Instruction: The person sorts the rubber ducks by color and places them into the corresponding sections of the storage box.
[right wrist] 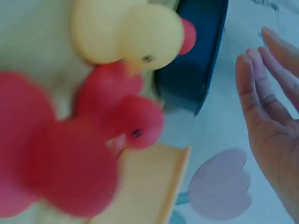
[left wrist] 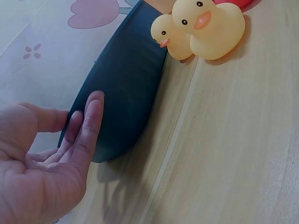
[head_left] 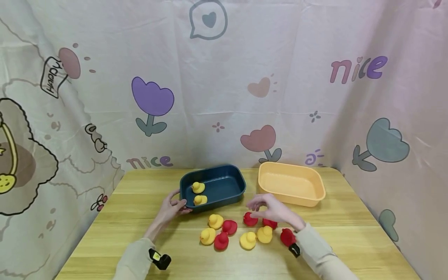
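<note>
Blue tub (head_left: 224,186) touched by left hand (head_left: 171,206) fingers (left wrist: 86,128), right hand (head_left: 271,208) spread, empty.

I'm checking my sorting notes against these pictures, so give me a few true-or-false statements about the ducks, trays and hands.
1. Two yellow ducks sit in the dark blue tray. True.
2. The orange tray holds red ducks. False: it holds no ducks.
3. The left hand touches the dark blue tray. True.
4. The right hand holds a yellow duck. False: it holds nothing, hovering open above the red ducks.
5. Yellow and red ducks lie on the table. True.
</note>
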A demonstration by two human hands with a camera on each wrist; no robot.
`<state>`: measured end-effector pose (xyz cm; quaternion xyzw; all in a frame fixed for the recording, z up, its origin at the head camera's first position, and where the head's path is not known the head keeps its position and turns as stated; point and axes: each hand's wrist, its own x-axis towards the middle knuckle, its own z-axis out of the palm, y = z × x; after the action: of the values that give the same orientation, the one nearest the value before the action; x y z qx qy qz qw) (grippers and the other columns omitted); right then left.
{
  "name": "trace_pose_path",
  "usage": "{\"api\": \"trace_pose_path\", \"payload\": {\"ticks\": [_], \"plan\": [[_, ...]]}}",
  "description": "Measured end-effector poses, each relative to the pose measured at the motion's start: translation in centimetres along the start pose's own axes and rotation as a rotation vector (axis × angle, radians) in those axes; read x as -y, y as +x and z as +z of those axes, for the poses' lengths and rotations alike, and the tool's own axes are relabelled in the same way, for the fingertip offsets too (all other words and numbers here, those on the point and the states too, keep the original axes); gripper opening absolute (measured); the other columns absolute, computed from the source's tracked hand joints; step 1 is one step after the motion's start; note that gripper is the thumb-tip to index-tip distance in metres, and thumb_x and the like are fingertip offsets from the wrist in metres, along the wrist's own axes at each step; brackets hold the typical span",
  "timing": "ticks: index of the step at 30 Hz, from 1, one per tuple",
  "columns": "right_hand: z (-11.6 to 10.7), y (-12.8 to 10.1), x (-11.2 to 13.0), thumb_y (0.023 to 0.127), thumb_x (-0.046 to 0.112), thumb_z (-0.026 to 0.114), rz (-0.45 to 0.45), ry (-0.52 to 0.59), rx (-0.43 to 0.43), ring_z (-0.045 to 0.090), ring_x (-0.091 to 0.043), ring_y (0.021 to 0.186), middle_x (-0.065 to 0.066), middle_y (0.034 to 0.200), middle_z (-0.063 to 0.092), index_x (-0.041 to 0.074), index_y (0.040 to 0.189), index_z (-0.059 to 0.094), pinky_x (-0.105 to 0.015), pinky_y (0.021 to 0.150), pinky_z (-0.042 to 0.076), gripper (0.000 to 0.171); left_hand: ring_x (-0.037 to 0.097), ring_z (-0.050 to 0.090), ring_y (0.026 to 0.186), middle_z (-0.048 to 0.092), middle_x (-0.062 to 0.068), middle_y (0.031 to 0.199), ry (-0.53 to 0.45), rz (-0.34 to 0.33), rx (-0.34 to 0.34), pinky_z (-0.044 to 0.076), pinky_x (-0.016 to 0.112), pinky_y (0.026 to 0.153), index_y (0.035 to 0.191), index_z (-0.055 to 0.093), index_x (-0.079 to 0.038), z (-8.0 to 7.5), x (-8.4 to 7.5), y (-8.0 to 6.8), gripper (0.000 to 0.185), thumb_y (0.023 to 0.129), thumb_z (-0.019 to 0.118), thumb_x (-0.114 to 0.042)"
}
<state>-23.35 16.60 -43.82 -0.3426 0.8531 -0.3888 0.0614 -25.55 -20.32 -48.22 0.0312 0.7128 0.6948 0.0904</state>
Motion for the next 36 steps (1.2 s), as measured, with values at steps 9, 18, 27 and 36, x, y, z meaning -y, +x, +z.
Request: {"api": "trace_pose_path", "payload": {"ticks": [9,18,27,36], "plan": [[-0.3,-3.6,-2.0,0.079,0.016,0.066,0.022,0.185,0.036,0.059,-0.031,0.091,-0.013,0.104,0.064,0.004,0.107,0.061,-0.041,0.084,0.052,0.03,0.026,0.067,0.076,0.06,0.025,0.091,0.001,0.002,-0.001,0.055,0.041,0.077,0.14,0.016,-0.005,0.2,-0.1,0.1,0.058,0.091,0.047,-0.009],[-0.4,-5.0,-3.2,0.078,0.015,0.067,-0.015,0.173,0.071,0.059,-0.026,0.088,-0.014,0.1,0.064,0.005,0.103,0.063,-0.029,0.082,0.052,0.027,0.029,0.067,0.078,0.061,0.02,0.088,-0.008,-0.023,-0.012,0.054,0.042,0.079,0.14,0.017,-0.006,0.4,-0.4,-0.1,0.057,0.091,0.047,-0.006],[0.3,-6.0,-3.5,0.077,0.0,0.064,-0.036,0.207,0.049,0.058,-0.029,0.087,-0.02,0.099,0.062,0.006,0.101,0.062,-0.032,0.082,0.052,0.025,0.028,0.067,0.077,0.061,0.015,0.083,-0.018,-0.022,-0.018,0.056,0.038,0.076,0.14,0.016,-0.005,0.3,-0.2,-0.1,0.058,0.091,0.047,-0.005],[0.7,-6.4,-4.2,0.079,0.009,0.065,-0.037,0.223,0.041,0.06,-0.02,0.097,-0.016,0.104,0.064,0.003,0.103,0.064,-0.024,0.09,0.049,0.025,0.029,0.067,0.079,0.061,0.014,0.083,-0.005,-0.03,-0.026,0.055,0.038,0.078,0.14,0.017,-0.006,0.3,-0.3,-0.4,0.059,0.091,0.048,-0.007]]}}
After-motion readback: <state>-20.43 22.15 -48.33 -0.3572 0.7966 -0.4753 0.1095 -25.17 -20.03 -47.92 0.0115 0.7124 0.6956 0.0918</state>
